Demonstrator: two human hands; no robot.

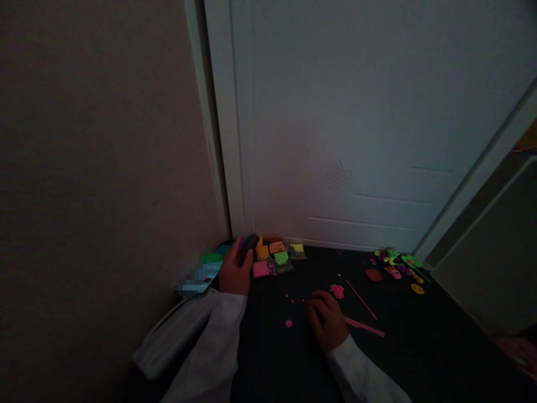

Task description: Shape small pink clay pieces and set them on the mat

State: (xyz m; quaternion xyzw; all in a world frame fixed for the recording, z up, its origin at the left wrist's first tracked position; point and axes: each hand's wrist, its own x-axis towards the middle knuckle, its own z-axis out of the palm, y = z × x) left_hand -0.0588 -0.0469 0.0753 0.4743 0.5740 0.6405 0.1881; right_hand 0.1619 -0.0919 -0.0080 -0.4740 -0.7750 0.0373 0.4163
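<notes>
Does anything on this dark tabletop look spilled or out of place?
Nothing looks clearly damaged or spilled. One mild oddity: three tiny pink clay-like balls lie scattered left of the right hand, apart from the bunched cluster of pink balls beyond it.

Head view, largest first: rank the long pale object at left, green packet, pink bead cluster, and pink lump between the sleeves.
1. Long pale object
2. Green packet
3. Pink bead cluster
4. Pink lump

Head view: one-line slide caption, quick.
Left hand holds a dark object beside colorful packets; right hand near a pink cluster.
</notes>
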